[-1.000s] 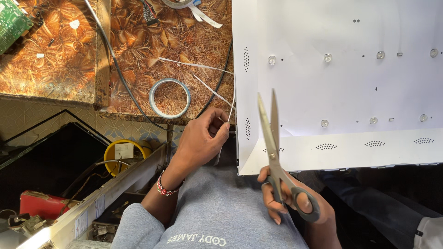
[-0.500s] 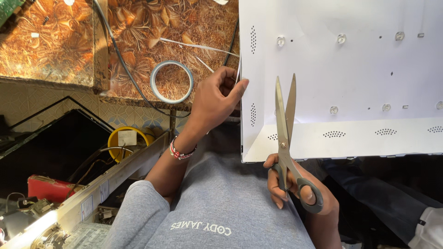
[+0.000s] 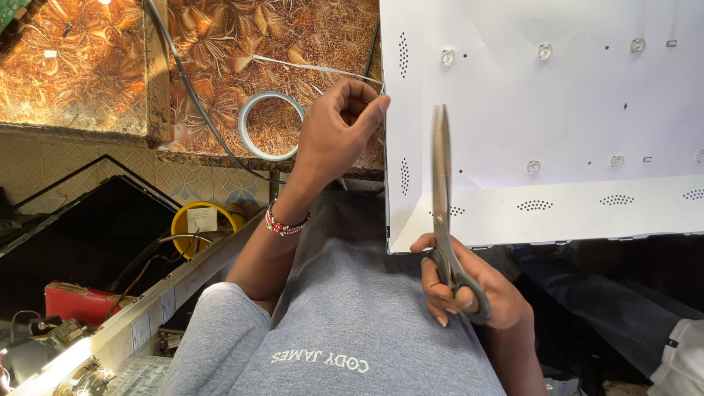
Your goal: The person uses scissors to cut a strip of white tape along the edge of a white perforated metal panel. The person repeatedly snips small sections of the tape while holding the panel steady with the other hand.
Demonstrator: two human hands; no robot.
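Left hand (image 3: 339, 130) hides its pinched thin strip

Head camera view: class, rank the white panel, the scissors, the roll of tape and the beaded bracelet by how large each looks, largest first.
1. white panel, by far the largest.
2. scissors, though nearness to the camera enlarges them.
3. roll of tape.
4. beaded bracelet, smallest.

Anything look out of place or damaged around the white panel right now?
Nothing looks damaged. The white panel overhangs the table edge. The right hand holds closed scissors pointing up; the left hand pinches at the panel's left edge.
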